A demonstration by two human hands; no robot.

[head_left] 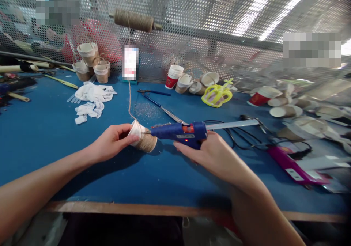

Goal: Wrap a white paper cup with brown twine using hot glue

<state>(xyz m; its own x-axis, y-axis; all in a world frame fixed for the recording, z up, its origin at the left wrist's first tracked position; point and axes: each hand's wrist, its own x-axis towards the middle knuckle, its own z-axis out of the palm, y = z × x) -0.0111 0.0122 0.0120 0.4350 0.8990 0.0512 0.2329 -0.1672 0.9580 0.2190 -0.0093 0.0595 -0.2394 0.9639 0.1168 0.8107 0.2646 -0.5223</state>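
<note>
My left hand [116, 140] grips the white rim end of a paper cup [146, 142] that lies tilted just above the blue table. Brown twine is wound round the cup's lower part. From the cup a loose strand of twine [129, 99] runs up to a spool [134, 20] on the mesh panel. My right hand [201, 149] is closed round the handle of a blue glue gun [179, 132], whose red light is on. Its nozzle touches or nearly touches the cup near the edge of the twine. A clear glue stick [233, 124] sticks out of its back.
Long tweezers [164, 110] and pliers [155, 92] lie behind the cup. White scraps [94, 92] and twine-covered cups [101, 73] are at the left back. A lit phone [130, 63] leans upright. A yellow crown-shaped piece [217, 95], cables and a purple power strip [297, 167] occupy the right.
</note>
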